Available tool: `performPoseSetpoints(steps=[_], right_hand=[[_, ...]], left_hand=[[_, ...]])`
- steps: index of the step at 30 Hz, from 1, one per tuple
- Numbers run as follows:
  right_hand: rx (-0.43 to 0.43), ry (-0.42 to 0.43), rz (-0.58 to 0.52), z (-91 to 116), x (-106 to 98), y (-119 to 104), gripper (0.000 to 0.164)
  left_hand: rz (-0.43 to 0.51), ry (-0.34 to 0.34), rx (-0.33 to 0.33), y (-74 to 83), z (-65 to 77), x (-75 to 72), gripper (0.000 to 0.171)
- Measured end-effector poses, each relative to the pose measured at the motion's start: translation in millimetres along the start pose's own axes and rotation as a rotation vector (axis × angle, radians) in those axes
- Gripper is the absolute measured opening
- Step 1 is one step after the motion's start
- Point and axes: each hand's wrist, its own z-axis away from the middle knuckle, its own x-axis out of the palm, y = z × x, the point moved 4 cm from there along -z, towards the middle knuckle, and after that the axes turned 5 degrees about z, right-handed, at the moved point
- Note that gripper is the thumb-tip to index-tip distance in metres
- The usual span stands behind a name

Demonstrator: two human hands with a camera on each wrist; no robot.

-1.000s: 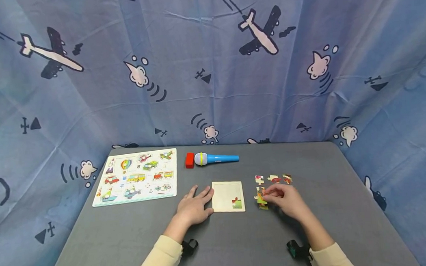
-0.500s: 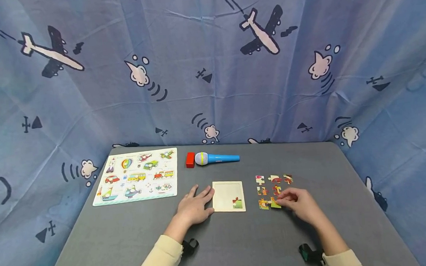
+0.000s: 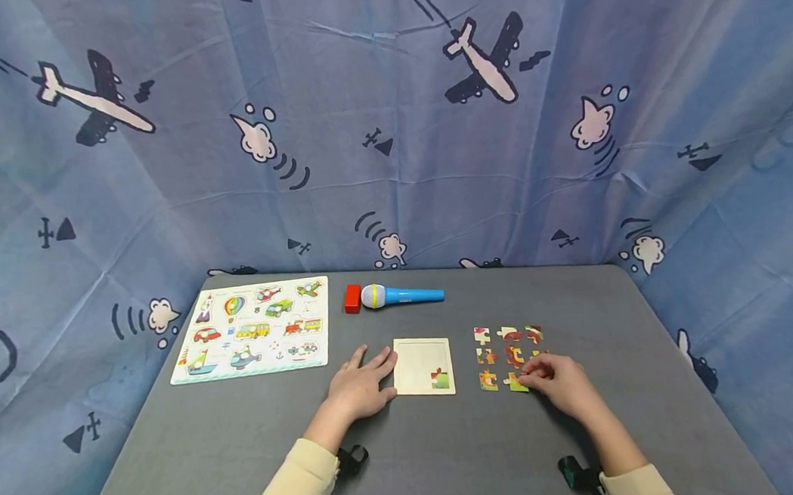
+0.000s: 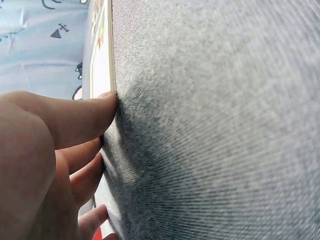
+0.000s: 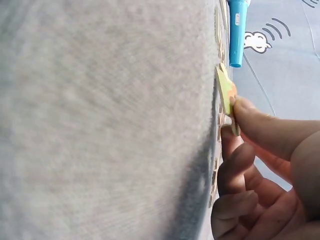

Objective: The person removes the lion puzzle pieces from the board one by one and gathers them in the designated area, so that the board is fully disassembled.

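My left hand (image 3: 354, 390) rests on the table with its fingers spread, thumb and fingertips touching the left edge of a small pale puzzle tray (image 3: 417, 363). In the tray's lower right corner lies a green-and-red patch of puzzle (image 3: 440, 379). To the right, my right hand (image 3: 563, 383) pinches a yellow-green jigsaw piece (image 3: 515, 382) between thumb and index finger. That piece (image 5: 225, 90) looks tilted, close above the table, in the right wrist view. Loose jigsaw pieces (image 3: 514, 357) lie in rows just beyond it; my fingers partly hide the rightmost ones.
A blue toy microphone (image 3: 413, 296) and a red block (image 3: 353, 298) lie toward the back of the grey table (image 3: 444, 464). On the left is a large white vehicle picture board (image 3: 273, 346). A patterned blue cloth (image 3: 337, 168) hangs behind.
My right hand has carried the pinched jigsaw piece rightward from the left column of pieces, uncovering that column, then a little farther right. My left hand has stayed at the tray.
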Motion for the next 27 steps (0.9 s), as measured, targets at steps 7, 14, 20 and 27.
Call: performPoseSetpoints(steps=[7,14,20,27], right_hand=[[0.039,0.008,0.011,1.2,-4.4,-4.3,0.015],[-0.022,0.024,-0.015,-1.2,-8.7,-27.7,0.015],[-0.085,0.005,-0.033,-6.5,-0.1,-50.7,0.016],[-0.135,-0.015,-0.062,-13.4,18.9,-73.8,0.016]], left_hand=[[0.001,-0.001,0.001,0.1,-0.2,0.6,0.065],[0.006,-0.006,-0.007,0.8,0.3,-1.0,0.065],[0.002,-0.008,-0.007,0.2,0.4,0.7,0.065],[0.007,-0.001,-0.003,-0.6,-0.1,1.4,0.065]])
